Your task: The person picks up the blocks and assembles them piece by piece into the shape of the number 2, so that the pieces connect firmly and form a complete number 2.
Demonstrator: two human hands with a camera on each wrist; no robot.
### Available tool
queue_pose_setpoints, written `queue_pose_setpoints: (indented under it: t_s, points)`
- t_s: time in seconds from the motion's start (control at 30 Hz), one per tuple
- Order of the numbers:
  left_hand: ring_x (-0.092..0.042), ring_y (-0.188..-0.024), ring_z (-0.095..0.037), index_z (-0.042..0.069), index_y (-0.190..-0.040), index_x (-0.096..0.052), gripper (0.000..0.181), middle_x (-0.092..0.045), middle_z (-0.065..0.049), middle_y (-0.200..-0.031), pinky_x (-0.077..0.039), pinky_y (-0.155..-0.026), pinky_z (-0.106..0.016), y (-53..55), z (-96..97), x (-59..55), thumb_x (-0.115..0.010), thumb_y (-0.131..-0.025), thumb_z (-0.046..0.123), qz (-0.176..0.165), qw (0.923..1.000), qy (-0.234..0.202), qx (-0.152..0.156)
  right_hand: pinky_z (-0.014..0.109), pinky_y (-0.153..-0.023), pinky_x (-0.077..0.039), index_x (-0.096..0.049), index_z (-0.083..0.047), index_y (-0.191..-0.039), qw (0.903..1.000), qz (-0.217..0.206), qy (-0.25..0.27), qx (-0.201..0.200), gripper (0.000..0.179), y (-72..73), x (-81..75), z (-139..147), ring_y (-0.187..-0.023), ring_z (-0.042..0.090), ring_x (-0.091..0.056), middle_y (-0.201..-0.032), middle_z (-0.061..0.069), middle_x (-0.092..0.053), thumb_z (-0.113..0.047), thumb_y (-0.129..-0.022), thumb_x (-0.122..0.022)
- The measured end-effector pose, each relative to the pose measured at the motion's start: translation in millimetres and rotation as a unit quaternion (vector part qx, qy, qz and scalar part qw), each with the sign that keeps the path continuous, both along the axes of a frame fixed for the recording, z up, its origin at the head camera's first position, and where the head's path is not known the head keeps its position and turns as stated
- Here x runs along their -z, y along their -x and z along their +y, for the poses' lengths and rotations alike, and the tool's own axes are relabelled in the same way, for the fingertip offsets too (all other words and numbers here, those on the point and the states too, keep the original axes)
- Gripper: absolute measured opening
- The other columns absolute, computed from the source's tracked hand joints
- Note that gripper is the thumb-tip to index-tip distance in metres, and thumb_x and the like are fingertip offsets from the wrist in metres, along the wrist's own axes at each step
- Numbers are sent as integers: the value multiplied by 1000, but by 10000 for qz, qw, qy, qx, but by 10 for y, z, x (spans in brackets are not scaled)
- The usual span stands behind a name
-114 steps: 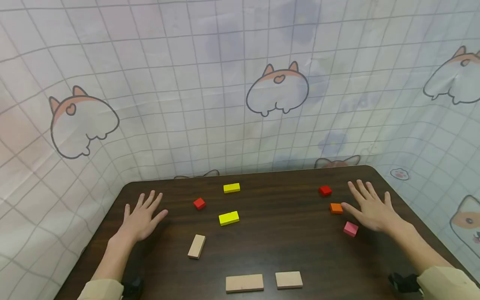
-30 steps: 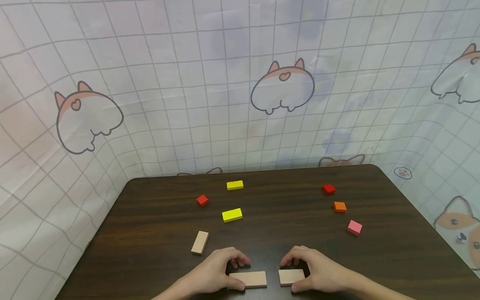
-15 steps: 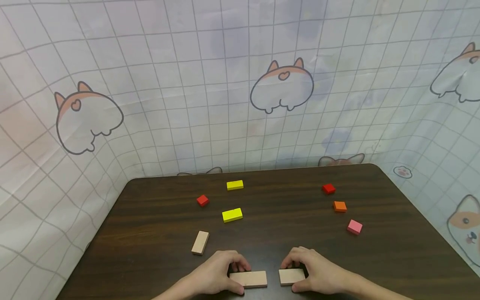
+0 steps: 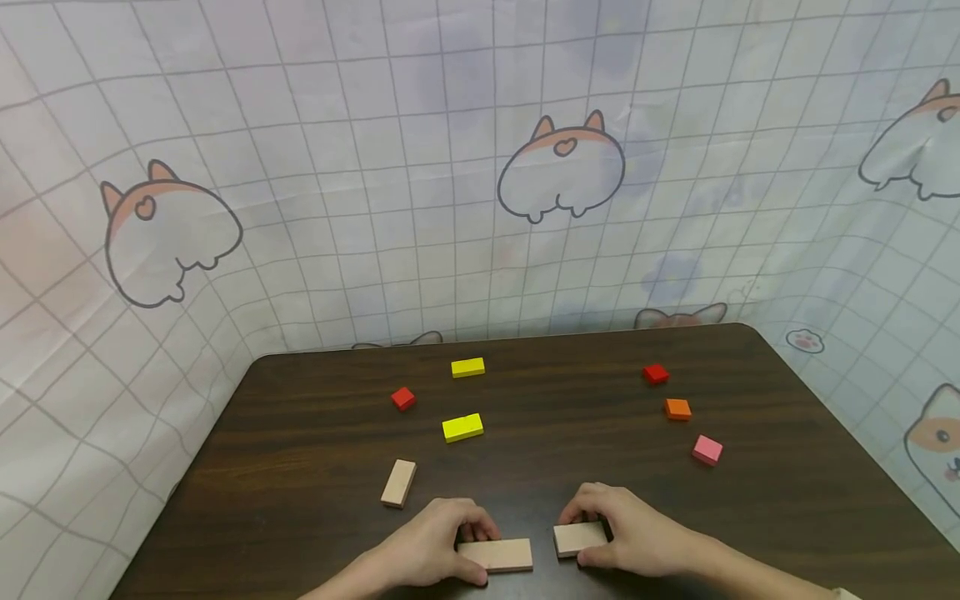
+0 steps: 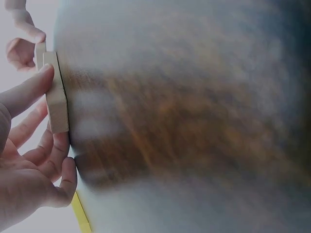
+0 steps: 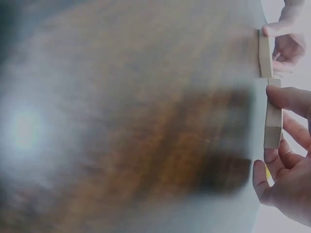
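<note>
At the bottom centre of the frame, on or barely above the dark worktop: a long pale block pinched near its left end by the left grip, and, just to the right, a shorter pale block pinched near its right end by the right grip. Closed down to block width in both cases, thumb opposite fingers across the long edges. Probably light, stiff wood, neither slippery nor fragile; best held by those same edges.
</note>
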State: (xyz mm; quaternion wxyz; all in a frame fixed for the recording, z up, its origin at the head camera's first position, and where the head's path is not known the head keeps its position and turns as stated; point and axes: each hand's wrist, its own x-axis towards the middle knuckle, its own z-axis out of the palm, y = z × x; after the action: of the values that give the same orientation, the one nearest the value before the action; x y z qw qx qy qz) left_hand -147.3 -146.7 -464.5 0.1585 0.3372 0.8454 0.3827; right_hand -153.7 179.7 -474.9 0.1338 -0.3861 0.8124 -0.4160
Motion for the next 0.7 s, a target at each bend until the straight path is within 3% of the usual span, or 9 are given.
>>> queue_pose_setpoints:
  t_s: [0.23,0.47,0.7]
  points:
    - [-58,-80,1,16,-104,-75,34,-62,16,-88,-51,-73,-21,37,-9,19,-94,-75,16,-118,9999,-36,79,26,-78,-50,-69,-22,-115,9992,349,-40,184,29,78,-123,-76,-93,6,-57,-106,-11,-62,-19,-90,-82]
    - [-58,-79,1,16,-103,-75,34,-61,16,-87,-50,-71,-20,67,-24,56,-94,-75,16,112,9997,-14,233,26,-77,-50,-70,-20,-116,9983,542,-55,213,29,179,-192,-178,-93,7,-57,-107,-10,-63,-19,-90,-82]
    - [-57,-79,2,19,-106,-74,35,-61,17,-89,-50,-69,-20,114,-58,193,-93,-77,23,419,9981,-115,429,27,-79,-49,-71,-20,-116,9983,467,-213,292,28,279,-208,-290,-94,8,-57,-107,-11,-62,-22,-90,-82]
